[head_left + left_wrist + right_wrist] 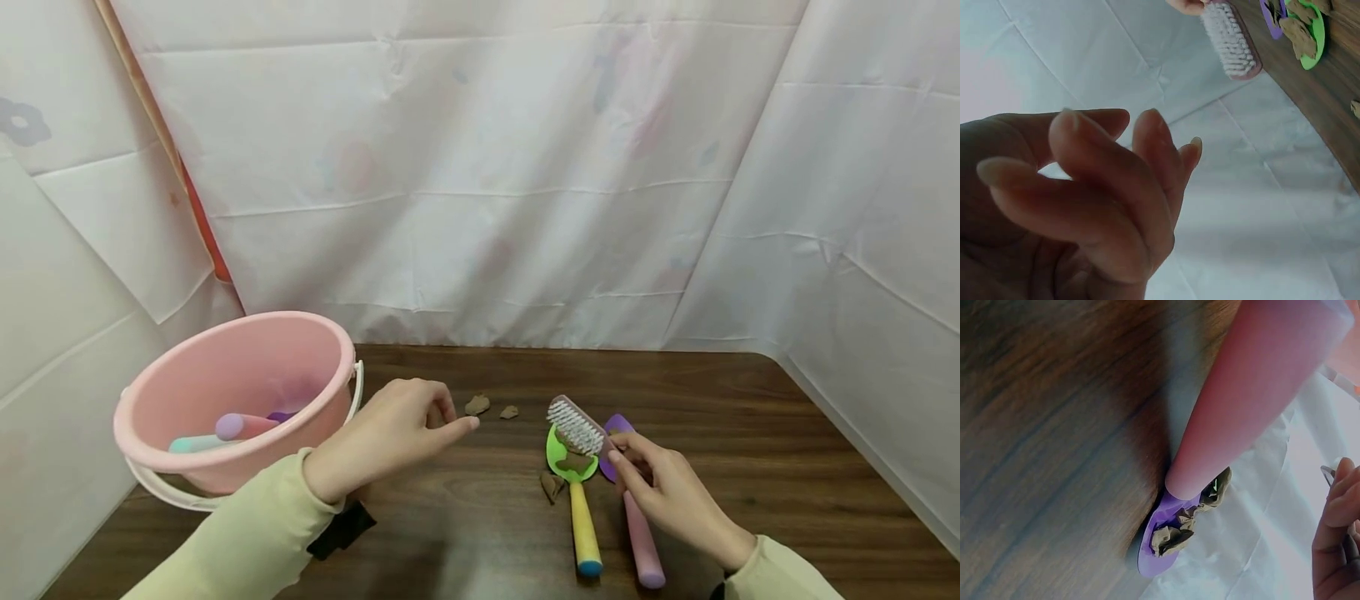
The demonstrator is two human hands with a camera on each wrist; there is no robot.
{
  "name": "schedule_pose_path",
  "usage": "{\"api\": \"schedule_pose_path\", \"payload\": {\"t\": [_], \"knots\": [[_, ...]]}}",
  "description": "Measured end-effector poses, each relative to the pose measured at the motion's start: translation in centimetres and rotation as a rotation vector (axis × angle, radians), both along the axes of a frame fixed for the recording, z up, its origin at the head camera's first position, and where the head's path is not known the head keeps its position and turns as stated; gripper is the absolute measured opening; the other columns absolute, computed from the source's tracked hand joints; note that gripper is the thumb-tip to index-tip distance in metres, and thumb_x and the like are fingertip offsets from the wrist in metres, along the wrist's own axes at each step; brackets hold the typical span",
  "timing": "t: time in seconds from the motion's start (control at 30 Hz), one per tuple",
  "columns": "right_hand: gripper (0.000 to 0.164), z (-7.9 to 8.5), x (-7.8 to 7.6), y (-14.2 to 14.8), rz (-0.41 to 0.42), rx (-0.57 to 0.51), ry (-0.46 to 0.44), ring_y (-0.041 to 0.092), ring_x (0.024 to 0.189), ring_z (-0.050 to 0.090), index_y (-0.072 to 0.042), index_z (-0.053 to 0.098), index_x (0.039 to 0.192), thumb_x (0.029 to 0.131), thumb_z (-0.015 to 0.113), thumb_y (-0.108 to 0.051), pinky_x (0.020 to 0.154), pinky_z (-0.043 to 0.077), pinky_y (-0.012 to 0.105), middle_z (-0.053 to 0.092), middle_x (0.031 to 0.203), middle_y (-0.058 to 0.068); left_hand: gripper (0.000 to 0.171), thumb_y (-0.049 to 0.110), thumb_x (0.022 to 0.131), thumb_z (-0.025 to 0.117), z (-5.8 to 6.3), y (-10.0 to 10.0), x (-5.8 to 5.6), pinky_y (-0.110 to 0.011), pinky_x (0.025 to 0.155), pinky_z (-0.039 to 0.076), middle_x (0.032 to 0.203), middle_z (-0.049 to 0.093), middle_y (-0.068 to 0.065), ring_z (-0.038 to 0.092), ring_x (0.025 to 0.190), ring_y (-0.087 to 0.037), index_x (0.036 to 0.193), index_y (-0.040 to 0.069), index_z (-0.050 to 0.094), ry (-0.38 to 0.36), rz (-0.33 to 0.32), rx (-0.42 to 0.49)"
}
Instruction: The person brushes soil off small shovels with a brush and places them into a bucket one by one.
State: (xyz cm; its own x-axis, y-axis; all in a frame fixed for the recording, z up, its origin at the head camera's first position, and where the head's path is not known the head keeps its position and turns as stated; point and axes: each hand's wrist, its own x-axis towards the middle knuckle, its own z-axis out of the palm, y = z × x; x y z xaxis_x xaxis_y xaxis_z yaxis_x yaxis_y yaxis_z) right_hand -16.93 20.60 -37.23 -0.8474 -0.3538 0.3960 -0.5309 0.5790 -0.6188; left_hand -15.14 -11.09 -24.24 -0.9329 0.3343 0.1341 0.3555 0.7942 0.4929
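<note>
My right hand [667,492] grips a scrub brush [576,427] with white bristles and a mauve back, over the head of a green toy shovel [555,450]. Brown crumpled scraps [574,463] lie in that shovel, which has a yellow handle. Just beside it is a purple toy shovel [1155,562] with a pink handle [1254,394], also bearing brown scraps. Raised between the bucket and the shovels, my left hand [397,429] holds nothing, its fingers loosely bent. The brush [1232,40] also shows at the top of the left wrist view.
At the left stands a pink bucket [168,375] with a white handle and several toy tools inside. Loose brown scraps [477,405] lie on the wooden table [465,533], and another scrap [551,485] touches the green shovel's side. White sheeting [465,167] surrounds the table.
</note>
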Motion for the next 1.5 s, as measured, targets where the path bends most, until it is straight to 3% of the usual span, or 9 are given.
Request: {"api": "schedule_pose_path", "payload": {"t": [0.2, 0.43, 0.7, 1.0, 1.13, 1.27, 1.5], "knots": [[0.014, 0.1, 0.2, -0.2, -0.056, -0.042, -0.022, 0.004, 0.055, 0.056, -0.011, 0.062, 0.108, 0.097, 0.053, -0.012, 0.048, 0.044, 0.023, 0.061, 0.067, -0.005, 0.027, 0.037, 0.087, 0.065, -1.4, 0.6, -0.3, -0.025, 0.058, 0.044, 0.058, 0.056, 0.006, 0.051, 0.053, -0.008, 0.075, 0.013, 0.062, -0.084, -0.026, 0.056], [0.013, 0.5, -0.2, -0.4, -0.118, -0.081, -0.006, 0.001, 0.05, 0.049, -0.01, 0.062, 0.106, 0.097, 0.053, -0.013, 0.042, 0.039, 0.023, 0.06, 0.067, -0.004, 0.026, 0.035, 0.087, 0.065, -3.7, 1.5, -0.8, -0.026, 0.056, 0.046, 0.054, 0.054, 0.003, 0.049, 0.038, -0.009, 0.078, 0.011, 0.059, -0.187, -0.045, 0.099], [0.014, 0.5, -0.1, -0.4, -0.15, -0.106, -0.03, 0.002, 0.048, 0.049, -0.011, 0.062, 0.107, 0.098, 0.053, -0.014, 0.041, 0.04, 0.024, 0.06, 0.067, -0.004, 0.026, 0.032, 0.087, 0.066, -5.9, 2.6, -1.6, -0.027, 0.052, 0.045, 0.056, 0.053, 0.002, 0.044, 0.037, -0.008, 0.08, 0.009, 0.058, -0.243, -0.107, 0.131], [0.016, 0.9, 0.1, -0.1, -0.215, -0.144, -0.055, 0.003, 0.045, 0.047, -0.01, 0.061, 0.109, 0.099, 0.051, -0.018, 0.039, 0.042, 0.026, 0.062, 0.068, 0.003, 0.035, 0.043, 0.091, 0.058, -7.9, 4.9, -2.3, -0.03, 0.046, 0.047, 0.057, 0.055, -0.002, 0.046, 0.033, -0.01, 0.08, 0.01, 0.056, -0.355, -0.086, 0.114], [0.016, 1.0, 0.0, 0.1, -0.231, -0.14, -0.062, 0.004, 0.045, 0.047, -0.01, 0.061, 0.109, 0.099, 0.052, -0.018, 0.039, 0.043, 0.027, 0.062, 0.068, 0.003, 0.044, 0.046, 0.094, 0.053, -8.6, 6.2, -2.5, -0.03, 0.042, 0.045, 0.049, 0.049, 0.0, 0.048, 0.031, -0.013, 0.065, 0.012, 0.052, -0.363, -0.088, 0.076], [0.016, 1.0, 0.1, 0.3, -0.233, -0.136, -0.058, 0.004, 0.044, 0.047, -0.011, 0.061, 0.109, 0.099, 0.052, -0.018, 0.039, 0.042, 0.027, 0.062, 0.067, 0.002, 0.056, 0.05, 0.094, 0.048, -9.5, 7.9, -2.4, -0.027, 0.038, 0.04, 0.042, 0.041, 0.002, 0.05, 0.031, -0.014, 0.052, 0.015, 0.044, -0.353, -0.083, -0.018], [0.015, 1.0, 0.2, 0.5, -0.221, -0.147, -0.052, 0.004, 0.043, 0.047, -0.009, 0.061, 0.108, 0.099, 0.052, -0.017, 0.038, 0.041, 0.026, 0.061, 0.067, 0.0, 0.059, 0.057, 0.094, 0.042, -10.9, 10.6, -1.7, -0.029, 0.041, 0.042, 0.049, 0.053, -0.001, 0.049, 0.033, -0.015, 0.054, 0.015, 0.05, -0.368, -0.101, -0.185]]}}
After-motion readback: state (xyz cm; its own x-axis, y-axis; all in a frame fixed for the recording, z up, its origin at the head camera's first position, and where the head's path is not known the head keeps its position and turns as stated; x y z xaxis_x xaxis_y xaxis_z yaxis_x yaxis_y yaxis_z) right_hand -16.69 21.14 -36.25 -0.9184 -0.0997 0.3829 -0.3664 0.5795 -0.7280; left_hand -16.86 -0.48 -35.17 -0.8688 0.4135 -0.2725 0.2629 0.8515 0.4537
